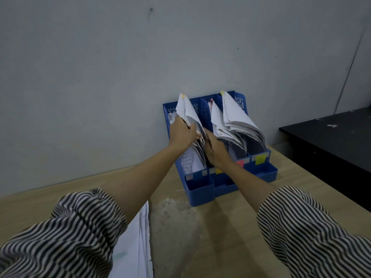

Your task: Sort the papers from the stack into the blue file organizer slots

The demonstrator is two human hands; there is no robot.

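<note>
Both hands at the left slot of the blue file organizer

Near edge: stack of papers (pixel 133 245) lies on the tabletop (pixel 210 237) under the left sleeve. Farther in, the left hand (pixel 181 134) grips a sheaf of papers (pixel 187 111) in the left slot; the right hand (pixel 215 150) curls on the sheets beside it. The blue file organizer (pixel 202 190) stands against the wall (pixel 100 67); a black cabinet (pixel 331 141) stands to the right.

Sleeves I see: loose fabric, thin dark-and-cream stripes, left sleeve (pixel 66 233), right sleeve (pixel 313 231)
Forearms: bare below bunched cuffs
</note>
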